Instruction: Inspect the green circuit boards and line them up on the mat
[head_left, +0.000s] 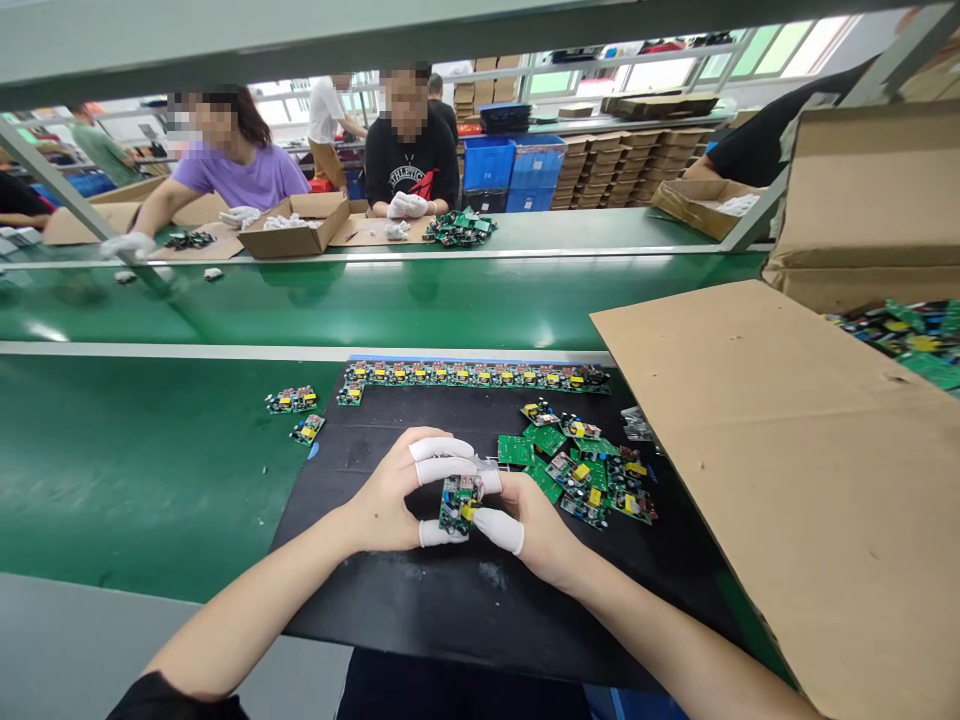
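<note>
Between my two hands, above the black mat [375,590], is a small green circuit board [456,503] with a yellow part on it. My left hand [397,492] grips its left side, thumb below and fingers above. On the right edge my right hand [529,520] pinches it with thumb and forefinger. White finger cots cover several fingertips of both hands. Right of my hands lies a loose pile of circuit boards [585,470], some with their green undersides up. A row of circuit boards [480,375] runs along the mat's far edge.
A few boards [292,400] lie left of the mat on the green bench [150,470]. A large cardboard sheet [787,450] slants along the right, beside a carton of boards [900,330]. Beyond the green conveyor [450,300], people work at another bench with an open box [296,235].
</note>
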